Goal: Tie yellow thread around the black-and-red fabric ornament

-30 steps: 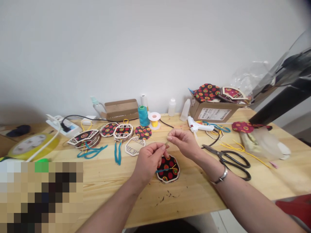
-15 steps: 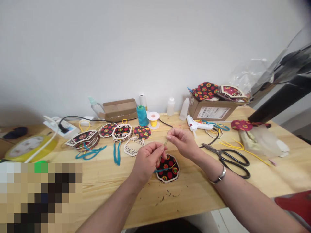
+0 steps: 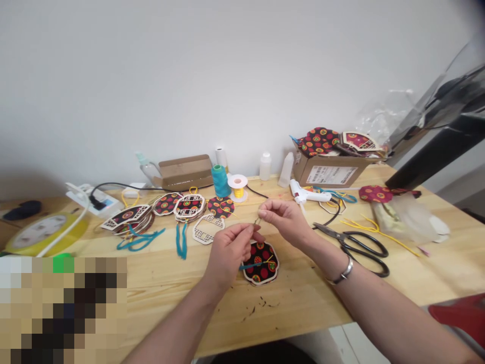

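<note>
My left hand (image 3: 232, 248) and my right hand (image 3: 283, 221) are close together over the table, thumbs and forefingers pinched. Between the fingertips runs a thin, dull-coloured strand (image 3: 257, 221), too small to make out well. Just below the hands lies a dark, flower-patterned fabric piece (image 3: 260, 273) with a pale scalloped rim, partly covered by my left hand. A teal cord (image 3: 248, 266) and a short yellow cord (image 3: 270, 260) rest on it. Left of my hands is a bare wooden lattice frame (image 3: 200, 235).
Black-handled scissors (image 3: 364, 245) lie right of my right forearm, with a white glue gun (image 3: 308, 194) behind. Teal thread (image 3: 220, 182) and a yellow spool (image 3: 238, 192) stand at the back. Finished ornaments (image 3: 189, 207) lie left; a cardboard box (image 3: 329, 172) of fabric pieces stands back right.
Both hands stay pinched at nearly the same spot, with only a slight shift of the fingers. The whole view has moved a little; nothing on the table has been displaced.
</note>
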Demonstrator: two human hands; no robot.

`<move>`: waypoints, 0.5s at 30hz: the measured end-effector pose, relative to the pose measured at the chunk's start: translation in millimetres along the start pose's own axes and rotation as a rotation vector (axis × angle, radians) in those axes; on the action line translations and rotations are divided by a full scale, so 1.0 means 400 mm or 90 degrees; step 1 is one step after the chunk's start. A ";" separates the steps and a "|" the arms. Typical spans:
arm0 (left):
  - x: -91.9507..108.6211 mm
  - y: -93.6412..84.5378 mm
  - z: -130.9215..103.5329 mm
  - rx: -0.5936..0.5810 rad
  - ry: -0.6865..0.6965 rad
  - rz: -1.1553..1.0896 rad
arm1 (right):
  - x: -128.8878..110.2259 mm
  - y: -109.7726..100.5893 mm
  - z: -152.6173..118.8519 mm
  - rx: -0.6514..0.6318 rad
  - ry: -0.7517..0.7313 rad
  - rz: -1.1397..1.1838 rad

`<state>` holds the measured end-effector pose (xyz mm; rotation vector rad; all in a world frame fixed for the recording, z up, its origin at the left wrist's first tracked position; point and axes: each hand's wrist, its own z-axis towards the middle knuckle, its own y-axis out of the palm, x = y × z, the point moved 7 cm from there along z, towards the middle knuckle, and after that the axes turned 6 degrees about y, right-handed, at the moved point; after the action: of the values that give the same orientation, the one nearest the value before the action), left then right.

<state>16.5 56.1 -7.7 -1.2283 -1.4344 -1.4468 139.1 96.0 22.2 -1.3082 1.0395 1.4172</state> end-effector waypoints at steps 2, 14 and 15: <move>0.001 0.002 0.000 0.006 -0.002 -0.007 | -0.001 -0.001 0.000 -0.002 0.005 0.005; 0.007 0.005 -0.003 -0.012 0.023 0.010 | 0.005 0.014 0.001 -0.041 0.041 0.017; 0.009 0.005 -0.004 -0.010 0.027 0.012 | 0.005 0.012 0.002 -0.035 0.037 0.005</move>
<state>17.1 54.9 -3.5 -1.2106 -1.3832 -1.4649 134.3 95.8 20.1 -1.3934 1.0518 1.4303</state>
